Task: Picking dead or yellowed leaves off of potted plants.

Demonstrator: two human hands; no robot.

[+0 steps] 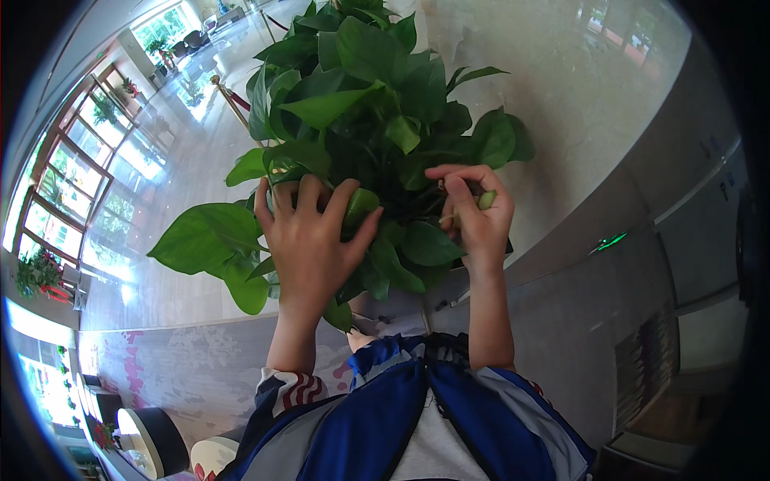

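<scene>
A large leafy pothos plant (373, 120) with broad green leaves stands before me. My left hand (316, 228) is spread over its left side, fingers curled down among the leaves; a small leaf (361, 204) shows between thumb and forefinger, and I cannot tell whether it is gripped. On the right, my right hand (478, 210) is closed around a small yellow-green leaf piece (486, 199), with a thin, pale stem and a brownish bit near the fingertips. A dark green leaf (432, 243) lies just below that hand. The plant's pot is mostly hidden.
A polished stone counter (577, 108) curves along the right of the plant. To the upper left stands a brass rope-barrier post (228, 99) on shiny floor. A round dark-sided stool or table (159, 442) is at the lower left, near patterned carpet (198, 361).
</scene>
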